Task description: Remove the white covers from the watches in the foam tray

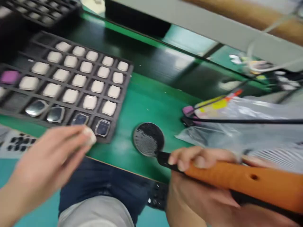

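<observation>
Pinching white pad point(89, 136) in left hand point(49, 157) beside tray point(126, 86); right hand point(201, 189) gripping orange-handled tool point(246, 179).

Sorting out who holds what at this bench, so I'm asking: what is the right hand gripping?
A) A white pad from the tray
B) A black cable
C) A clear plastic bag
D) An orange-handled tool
D. The right hand is wrapped around the orange handle of a tool with a round black head.
</observation>
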The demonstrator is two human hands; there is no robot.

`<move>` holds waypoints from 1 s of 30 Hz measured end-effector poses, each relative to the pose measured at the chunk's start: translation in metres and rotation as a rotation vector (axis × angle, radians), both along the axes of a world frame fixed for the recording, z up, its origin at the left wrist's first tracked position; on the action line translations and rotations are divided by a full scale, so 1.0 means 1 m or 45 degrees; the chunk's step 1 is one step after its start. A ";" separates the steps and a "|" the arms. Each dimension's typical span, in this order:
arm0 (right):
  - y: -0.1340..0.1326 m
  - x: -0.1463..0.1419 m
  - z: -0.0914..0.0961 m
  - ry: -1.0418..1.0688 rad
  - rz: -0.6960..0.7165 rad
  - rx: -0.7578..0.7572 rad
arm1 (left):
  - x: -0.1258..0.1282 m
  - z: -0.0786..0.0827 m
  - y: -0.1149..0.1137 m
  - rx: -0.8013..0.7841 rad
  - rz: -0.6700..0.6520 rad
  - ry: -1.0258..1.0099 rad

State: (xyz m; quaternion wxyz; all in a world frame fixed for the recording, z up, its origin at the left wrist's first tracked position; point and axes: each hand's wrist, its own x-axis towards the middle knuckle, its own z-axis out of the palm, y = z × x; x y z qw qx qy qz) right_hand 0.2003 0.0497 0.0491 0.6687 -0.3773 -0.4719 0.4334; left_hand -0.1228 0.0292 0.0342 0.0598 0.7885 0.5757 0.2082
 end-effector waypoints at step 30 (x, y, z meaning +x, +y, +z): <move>-0.003 -0.019 0.000 -0.240 0.002 -0.074 | 0.104 -0.076 -0.012 -0.004 -0.524 -0.288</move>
